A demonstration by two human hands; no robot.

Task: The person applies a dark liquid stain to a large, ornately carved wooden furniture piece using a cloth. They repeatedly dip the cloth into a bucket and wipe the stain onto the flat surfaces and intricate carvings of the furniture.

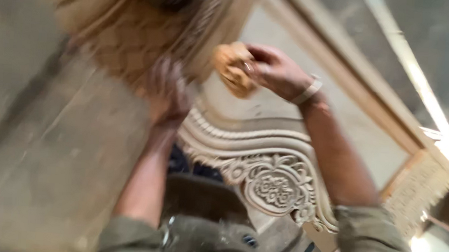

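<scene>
The carved wooden panel (264,159) filled most of the view, a pale piece with a plain flat field inside a straight moulded frame (352,82) that ran from the top centre down to the lower right. Its long axis lay along that diagonal. Nearer the person, a scrolled border with a rope-like bead swept across, ending in a round floral medallion (276,189) just above the person's chest. To the left stood a flat wooden board (52,146), blurred, its edge close beside the left forearm.

Both arms reached up and away from the body toward the upper part of the carving. The right hand (274,69) was the clearer and was closed around a crumpled tan piece of sandpaper (233,69), which was pressed against the wood at the top of the flat field. The left hand (166,94) lay lower and to the left, against the blurred carved part; how far its fingers were spread could not be told. Open room lay over the flat field, between the right forearm and the frame.
</scene>
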